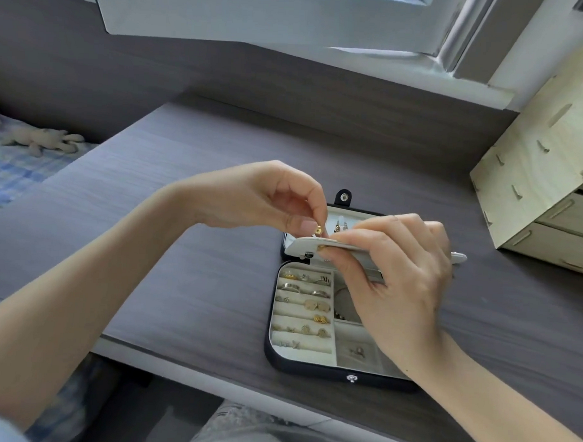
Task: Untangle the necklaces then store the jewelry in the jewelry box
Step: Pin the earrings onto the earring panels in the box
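Lap in pale grey fabric (243, 427) at bottom edge, below the table's (200, 250) near lip. Left hand (261, 196): thumb and forefinger tips pinched together on a small gold stud (318, 229); the remaining fingers curl loosely and hold nothing. Stud sits right at the upper edge of a pale flap (299, 246); whether the two touch cannot be told. Right hand (397, 277): fingers curled over the flap's top, thumb on its near face, gripping it firmly and holding it raised, roughly level, above the hinge line of the jewelry box (311, 370). Flap's far end pokes out past the knuckles. Box lies open flat on the table, black outside, cream inside, with the lid behind and its snap tab (344, 197) pointing away. Dangling earrings (339, 226) show in the lid. Left half of the base: padded rolls carrying rings (303, 304) and studs. Right half: square compartments, partly hidden by the right hand; no necklace can be made out for certain. Further out: wooden drawer unit (532, 183) at the table's right, plush toy (42, 139) on a checked bed (17, 171) at left.
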`<state>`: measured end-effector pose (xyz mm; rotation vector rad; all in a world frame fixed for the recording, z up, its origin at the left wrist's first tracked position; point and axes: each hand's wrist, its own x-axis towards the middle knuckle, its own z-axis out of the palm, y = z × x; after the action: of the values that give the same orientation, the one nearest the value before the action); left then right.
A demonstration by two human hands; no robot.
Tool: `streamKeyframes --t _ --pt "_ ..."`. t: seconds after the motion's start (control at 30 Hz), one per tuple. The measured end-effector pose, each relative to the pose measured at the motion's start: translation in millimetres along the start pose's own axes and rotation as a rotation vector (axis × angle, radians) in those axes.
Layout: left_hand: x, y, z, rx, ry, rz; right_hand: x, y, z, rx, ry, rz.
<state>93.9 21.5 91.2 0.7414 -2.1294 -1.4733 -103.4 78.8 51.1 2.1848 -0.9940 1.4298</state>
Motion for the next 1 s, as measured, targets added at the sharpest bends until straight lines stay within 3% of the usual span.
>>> streamKeyframes --t 0.57,1.0 --pt "0 6 1 0.077 -0.012 0.010 -1 0 0 -0.006 0.006 -0.008" --pt "5 22 -4 0.313 -0.039 0.005 1 0 0 -0.007 -0.006 0.008"
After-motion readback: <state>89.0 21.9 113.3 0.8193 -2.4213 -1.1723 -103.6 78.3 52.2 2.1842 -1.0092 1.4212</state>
